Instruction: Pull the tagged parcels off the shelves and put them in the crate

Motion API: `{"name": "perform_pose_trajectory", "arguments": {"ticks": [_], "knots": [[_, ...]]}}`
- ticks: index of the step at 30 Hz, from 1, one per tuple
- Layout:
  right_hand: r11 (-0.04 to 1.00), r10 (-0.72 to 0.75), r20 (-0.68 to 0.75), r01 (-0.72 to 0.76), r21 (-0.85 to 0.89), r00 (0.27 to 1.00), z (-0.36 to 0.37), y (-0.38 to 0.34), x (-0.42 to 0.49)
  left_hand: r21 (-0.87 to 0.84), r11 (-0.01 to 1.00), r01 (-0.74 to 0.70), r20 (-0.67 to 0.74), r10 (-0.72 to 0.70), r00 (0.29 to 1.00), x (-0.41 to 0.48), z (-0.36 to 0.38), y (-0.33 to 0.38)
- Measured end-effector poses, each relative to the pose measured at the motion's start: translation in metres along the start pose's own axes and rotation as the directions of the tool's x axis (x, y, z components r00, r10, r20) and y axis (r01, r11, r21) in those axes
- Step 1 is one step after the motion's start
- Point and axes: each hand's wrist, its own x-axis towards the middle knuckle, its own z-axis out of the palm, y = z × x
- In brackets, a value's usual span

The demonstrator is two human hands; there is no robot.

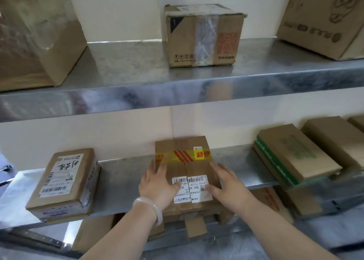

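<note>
Reaching with both hands for taped parcel at front of lower shelf. Left hand, white bangle on wrist, laid on parcel's top left with fingers straight and thumb over shipping label. Right hand against right edge, fingers straight too, nothing clasped yet. Best to close in from both sides, curl fingers round side edges, slide toward shelf lip, then lift level. Avoid tugging yellow-red tape. Probably start of the grab. No crate in view.

Left on same shelf: labelled flat box, sealed. Right: green-printed carton, seemingly on another, closed. Upper shelf beyond: small taped box centre, big carton left, printed carton right. All shut, contents unseen.
</note>
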Motion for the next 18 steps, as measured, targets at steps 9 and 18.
{"name": "perform_pose_trajectory", "arguments": {"ticks": [9, 18], "knots": [[0.993, -0.051, -0.359, 0.010, -0.116, 0.932, -0.087, 0.052, -0.003, -0.033, 0.916, -0.400, 0.052, 0.402, 0.914, 0.001, 0.038, 0.124], [0.984, -0.004, -0.378, -0.063, -0.165, 0.926, -0.185, 0.171, 0.006, -0.293, 0.906, -0.307, 0.166, 0.364, 0.916, 0.004, 0.155, 0.251]]}}
